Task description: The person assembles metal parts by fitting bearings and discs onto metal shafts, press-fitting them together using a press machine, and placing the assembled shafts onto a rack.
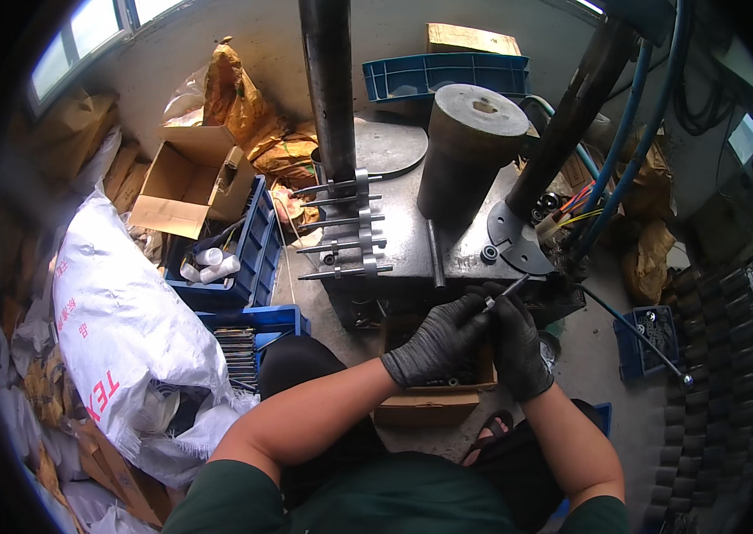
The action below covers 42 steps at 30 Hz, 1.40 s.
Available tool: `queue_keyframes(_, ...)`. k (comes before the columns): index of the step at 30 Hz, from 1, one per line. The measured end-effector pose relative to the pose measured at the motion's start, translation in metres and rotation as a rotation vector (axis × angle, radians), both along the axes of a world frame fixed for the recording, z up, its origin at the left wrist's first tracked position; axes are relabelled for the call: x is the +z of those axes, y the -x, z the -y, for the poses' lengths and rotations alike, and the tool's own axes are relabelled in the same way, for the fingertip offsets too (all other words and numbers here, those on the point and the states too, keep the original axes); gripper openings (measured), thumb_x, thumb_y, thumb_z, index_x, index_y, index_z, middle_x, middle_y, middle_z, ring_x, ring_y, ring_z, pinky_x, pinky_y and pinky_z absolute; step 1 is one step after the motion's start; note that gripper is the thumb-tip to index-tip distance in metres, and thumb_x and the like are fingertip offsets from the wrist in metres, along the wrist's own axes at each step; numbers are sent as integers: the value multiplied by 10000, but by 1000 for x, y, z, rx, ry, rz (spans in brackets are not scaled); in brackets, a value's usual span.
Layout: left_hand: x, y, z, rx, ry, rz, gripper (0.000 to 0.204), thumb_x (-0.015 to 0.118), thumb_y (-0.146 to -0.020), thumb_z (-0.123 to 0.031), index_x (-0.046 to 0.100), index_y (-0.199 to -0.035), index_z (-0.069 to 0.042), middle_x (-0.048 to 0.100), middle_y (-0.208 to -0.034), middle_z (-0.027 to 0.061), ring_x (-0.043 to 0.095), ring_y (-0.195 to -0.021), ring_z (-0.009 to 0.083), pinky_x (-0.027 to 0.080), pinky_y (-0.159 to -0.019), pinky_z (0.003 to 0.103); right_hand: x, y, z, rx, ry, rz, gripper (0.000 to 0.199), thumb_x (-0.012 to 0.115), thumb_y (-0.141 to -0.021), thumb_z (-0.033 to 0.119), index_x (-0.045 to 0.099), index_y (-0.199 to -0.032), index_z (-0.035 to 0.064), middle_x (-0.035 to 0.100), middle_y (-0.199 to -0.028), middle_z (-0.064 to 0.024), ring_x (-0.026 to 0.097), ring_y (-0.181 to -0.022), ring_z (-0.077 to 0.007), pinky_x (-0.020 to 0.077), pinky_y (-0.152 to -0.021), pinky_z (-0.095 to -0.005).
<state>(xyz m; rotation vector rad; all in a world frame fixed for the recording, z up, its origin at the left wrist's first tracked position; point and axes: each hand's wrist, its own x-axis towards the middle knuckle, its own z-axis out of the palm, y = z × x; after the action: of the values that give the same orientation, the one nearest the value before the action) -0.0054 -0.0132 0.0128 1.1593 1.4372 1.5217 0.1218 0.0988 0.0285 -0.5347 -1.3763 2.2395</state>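
Both my hands wear dark grey gloves and meet just in front of the metal work table (403, 191). A slim metal shaft (514, 287) slants up to the right between them. My right hand (519, 345) is closed round it, and my left hand (441, 336) pinches at its lower end, where a small bright collar shows. Several shafts with round grey discs (366, 240) lie in a row on the table's left side. A small bearing ring (489, 254) sits on the table beyond my hands, near a slotted dark plate (519, 240).
A thick steel cylinder (473, 151) stands mid-table between two upright columns (327, 89). Below my hands is an open cardboard box (426, 409). Blue crates (256, 240) and a white woven sack (127, 303) crowd the left; a blue parts bin (648, 343) and a lever rod (630, 329) are right.
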Motion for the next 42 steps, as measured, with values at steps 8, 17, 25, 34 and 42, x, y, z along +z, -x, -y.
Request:
queue_keyframes(8,-23,1,-7,-121,239,-454,336,657,-1005,-273,664,-1230,-24,725,-1095,197,715,-1065,303,548,-963,402,20,-66,-80,-44,-61,27,453,610,-1046,343,561,-1377,37,702,-1096,-149,705,-991,-249,579,-908,-398)
queue_keyframes(17,-12,-4,17,-370,326,-928,354,715,-909,-225,688,-1216,-51,683,-1112,170,684,-1056,363,547,-939,450,-79,-325,-122,-294,-632,1148,375,641,-947,280,704,-1180,-8,739,-918,-163,697,-874,-223,549,-819,-380)
queue_keyframes(25,-34,-11,15,-494,473,-990,327,714,-894,-226,692,-1163,-43,680,-1076,187,676,-1026,386,539,-926,474,-301,-534,-35,-805,-337,1364,370,674,-912,282,724,-1145,-1,735,-883,-154,691,-698,-236,552,-685,-363)
queue_keyframes(34,-54,-10,14,-544,512,-983,301,708,-901,-243,698,-1125,-42,686,-1053,199,671,-1010,404,536,-920,490,-266,-524,8,-195,-257,1747,366,630,-861,251,782,-1178,151,725,-1241,-185,687,-1174,-347,524,-1036,-415)
queue_keyframes(42,-75,1,18,-532,556,-1009,321,700,-912,-284,700,-1147,-66,681,-1079,199,680,-1011,401,541,-901,494,-279,-552,-2,-396,-272,1751,372,650,-857,253,779,-1192,156,723,-1251,-179,684,-1181,-343,518,-1043,-417)
